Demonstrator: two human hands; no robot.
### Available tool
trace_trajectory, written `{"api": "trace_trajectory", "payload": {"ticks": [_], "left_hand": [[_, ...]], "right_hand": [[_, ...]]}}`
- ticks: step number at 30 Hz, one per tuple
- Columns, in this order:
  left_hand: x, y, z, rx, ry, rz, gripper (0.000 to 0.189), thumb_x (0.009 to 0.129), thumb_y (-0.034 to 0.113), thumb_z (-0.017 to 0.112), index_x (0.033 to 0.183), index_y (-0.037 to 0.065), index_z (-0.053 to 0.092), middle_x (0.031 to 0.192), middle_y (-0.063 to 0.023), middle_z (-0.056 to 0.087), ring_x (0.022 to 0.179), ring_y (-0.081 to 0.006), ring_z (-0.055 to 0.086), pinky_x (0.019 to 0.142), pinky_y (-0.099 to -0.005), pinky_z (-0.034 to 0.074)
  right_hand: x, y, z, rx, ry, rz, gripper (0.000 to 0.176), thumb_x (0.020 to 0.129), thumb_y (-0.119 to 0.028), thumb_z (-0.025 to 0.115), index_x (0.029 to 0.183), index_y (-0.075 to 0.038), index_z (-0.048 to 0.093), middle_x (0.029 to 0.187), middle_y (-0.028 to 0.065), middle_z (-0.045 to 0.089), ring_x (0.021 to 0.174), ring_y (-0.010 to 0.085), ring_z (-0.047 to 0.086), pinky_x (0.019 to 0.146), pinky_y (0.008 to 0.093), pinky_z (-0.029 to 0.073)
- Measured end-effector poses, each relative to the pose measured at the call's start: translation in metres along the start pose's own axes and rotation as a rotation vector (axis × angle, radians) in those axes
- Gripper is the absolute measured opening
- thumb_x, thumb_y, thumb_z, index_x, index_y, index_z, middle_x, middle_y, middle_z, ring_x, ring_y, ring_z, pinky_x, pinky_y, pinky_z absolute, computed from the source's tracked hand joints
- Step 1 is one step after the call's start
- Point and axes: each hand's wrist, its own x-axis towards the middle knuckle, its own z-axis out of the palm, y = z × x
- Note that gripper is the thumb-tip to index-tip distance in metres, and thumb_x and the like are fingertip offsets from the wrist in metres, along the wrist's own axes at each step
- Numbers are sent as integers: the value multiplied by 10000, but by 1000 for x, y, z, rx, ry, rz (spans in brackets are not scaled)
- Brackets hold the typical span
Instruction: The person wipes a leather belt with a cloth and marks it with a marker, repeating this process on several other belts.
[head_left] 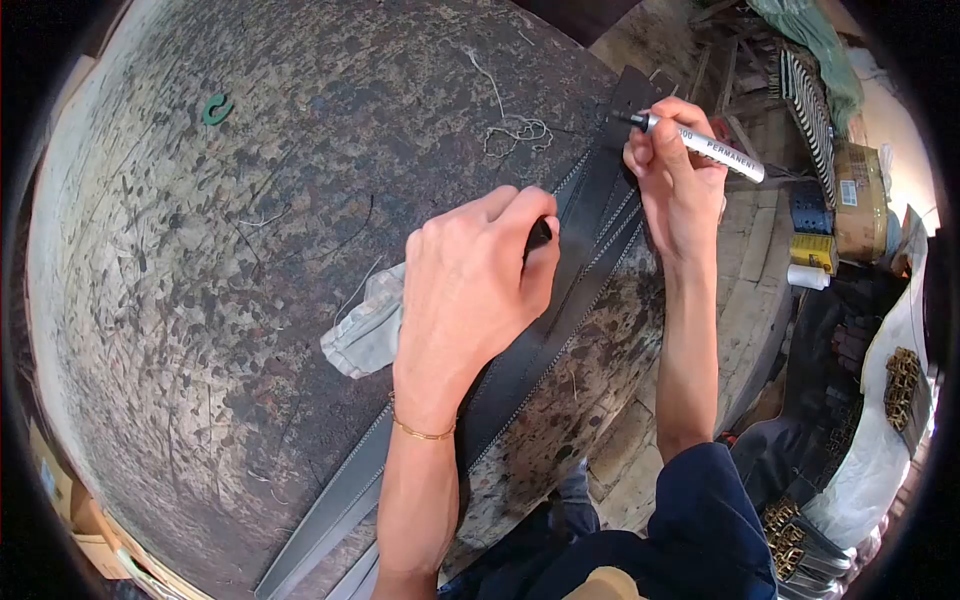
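Two dark stitched leather belt straps (560, 320) lie diagonally across a worn, stained worktable (200, 260). My left hand (470, 290) presses down on the straps near their middle, with a small black object under its fingertips. My right hand (675, 180) grips a grey permanent marker (700, 145), its black tip touching the far end of a strap (630, 100).
A crumpled pale cloth (365, 325) lies on the table beside my left hand. Loose white thread (510, 125) and a small green ring (216, 108) rest farther back. Off the table's right edge are boxes, a yellow container (812, 250) and piles of brass buckles (900, 385).
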Motion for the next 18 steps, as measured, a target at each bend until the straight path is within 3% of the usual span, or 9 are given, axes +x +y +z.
{"api": "trace_trajectory", "payload": {"ticks": [3,5,8,18], "left_hand": [[2,-3,0,-52,67,34,140,795,12,631,930,44,656,722,-119,599,620,-330,580,595,-401,465],[2,-3,0,-54,103,28,197,777,-2,633,962,56,668,730,-115,598,640,-326,584,609,-401,473],[1,5,2,25,39,113,374,675,-12,651,1022,113,711,727,-88,545,729,-274,575,618,-388,478],[0,4,6,140,-23,106,381,688,23,660,1033,164,735,711,-47,522,704,-240,540,592,-370,480]], "right_hand": [[-7,-5,1,-248,-34,60,151,872,-58,725,973,-12,623,826,22,620,714,64,561,601,222,420],[-11,-2,6,-332,17,34,119,851,-22,720,887,-19,607,775,4,607,671,35,522,581,203,395],[-14,6,10,-479,53,-153,240,832,31,703,718,-48,507,705,-15,556,621,17,425,561,193,331],[-12,9,11,-617,32,-124,285,830,33,686,664,-44,467,638,-32,481,602,28,381,533,215,291]]}}
